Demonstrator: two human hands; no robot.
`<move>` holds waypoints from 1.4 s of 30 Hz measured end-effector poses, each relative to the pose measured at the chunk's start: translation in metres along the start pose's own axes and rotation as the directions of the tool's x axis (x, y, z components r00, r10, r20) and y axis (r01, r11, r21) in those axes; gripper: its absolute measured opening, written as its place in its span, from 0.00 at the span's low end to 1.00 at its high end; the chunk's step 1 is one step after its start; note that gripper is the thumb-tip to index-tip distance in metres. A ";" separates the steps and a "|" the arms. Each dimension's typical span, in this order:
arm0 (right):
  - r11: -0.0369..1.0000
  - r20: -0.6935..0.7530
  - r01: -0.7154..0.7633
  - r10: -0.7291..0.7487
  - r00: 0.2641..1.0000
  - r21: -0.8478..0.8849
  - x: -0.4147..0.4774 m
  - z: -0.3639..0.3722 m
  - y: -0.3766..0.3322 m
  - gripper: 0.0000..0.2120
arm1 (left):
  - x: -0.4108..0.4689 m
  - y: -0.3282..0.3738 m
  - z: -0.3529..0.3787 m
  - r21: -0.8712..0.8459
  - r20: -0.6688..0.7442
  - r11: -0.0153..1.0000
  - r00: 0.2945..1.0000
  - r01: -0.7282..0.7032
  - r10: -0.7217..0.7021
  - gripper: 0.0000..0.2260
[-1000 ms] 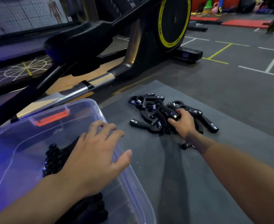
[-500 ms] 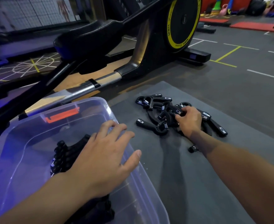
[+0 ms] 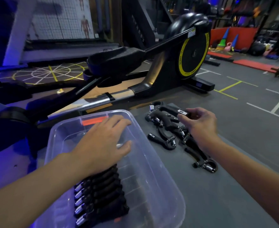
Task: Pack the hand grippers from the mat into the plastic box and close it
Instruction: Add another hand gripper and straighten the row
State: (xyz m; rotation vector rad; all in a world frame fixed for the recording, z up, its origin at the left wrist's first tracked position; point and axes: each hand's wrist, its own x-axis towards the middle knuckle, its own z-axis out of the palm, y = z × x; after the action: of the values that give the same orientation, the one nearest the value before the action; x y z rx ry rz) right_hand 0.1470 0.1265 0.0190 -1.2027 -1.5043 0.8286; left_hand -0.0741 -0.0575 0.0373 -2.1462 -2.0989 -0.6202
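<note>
Centre-right, the right hand (image 3: 199, 127) pinches one handle of a black steel-spring hand gripper (image 3: 171, 109), lying left-to-right atop the pile (image 3: 166, 129) on the grey mat (image 3: 217, 195), just right of the clear plastic box (image 3: 160, 186), over which the left hand (image 3: 101, 142) spreads flat and empty.

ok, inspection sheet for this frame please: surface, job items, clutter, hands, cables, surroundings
Surface: grey mat laid on a gym floor with painted lines.
Job's things: clear plastic box open, no lid in view; packed grippers in a row inside it; loose grippers piled on the mat right of the box; stray gripper lying apart, nearer the person.
Clutter: nothing seen.
Hands: left hand spread over the box, holding nothing; right hand pinches the held gripper by a handle at the top of the pile.
Cables: nothing seen.
Surroundings: cross trainer behind the mat; cones farther back.
</note>
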 end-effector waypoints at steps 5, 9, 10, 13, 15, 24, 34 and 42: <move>0.995 0.184 0.033 -0.050 0.982 0.098 -0.059 0.000 -0.059 0.08 | -0.024 -0.017 -0.022 0.003 -0.053 1.000 0.999 -0.006 0.006 0.25; 0.993 0.288 0.019 -0.053 0.956 0.119 -0.096 0.004 -0.091 0.08 | -0.049 -0.019 -0.039 0.004 -0.098 1.000 0.995 -0.004 0.005 0.26; 0.991 0.315 0.013 -0.054 0.948 0.131 -0.103 0.006 -0.097 0.07 | -0.055 -0.020 -0.042 0.006 -0.116 1.000 0.993 -0.012 0.013 0.26; 0.986 0.377 -0.009 -0.055 0.925 0.166 -0.119 0.013 -0.113 0.06 | -0.071 -0.024 -0.053 -0.013 -0.181 0.999 0.983 -0.031 0.028 0.21; 0.983 0.411 -0.026 -0.051 0.910 0.180 -0.127 0.018 -0.121 0.05 | -0.080 -0.028 -0.059 -0.023 -0.215 0.999 0.976 -0.046 0.040 0.17; 0.973 0.590 -0.185 0.067 0.804 0.141 -0.144 0.018 -0.130 0.06 | -0.100 -0.038 -0.080 -0.071 -0.298 0.983 0.944 -0.170 0.142 0.09; 0.923 0.863 0.384 -0.179 0.472 -0.019 -0.130 0.018 -0.112 0.19 | -0.105 -0.038 -0.049 -0.238 -0.052 0.971 0.999 -0.025 0.013 0.08; 0.740 0.863 0.664 -0.403 0.306 0.109 -0.116 0.039 -0.079 0.13 | -0.103 -0.051 -0.021 -0.261 0.024 0.963 0.998 0.060 -0.056 0.09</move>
State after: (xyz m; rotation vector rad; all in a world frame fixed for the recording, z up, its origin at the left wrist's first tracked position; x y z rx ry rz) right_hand 0.0883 -0.0041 0.0490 -0.2577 -2.7381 0.7579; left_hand -0.1269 -0.1587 0.0106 -2.2300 -2.2051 -0.9392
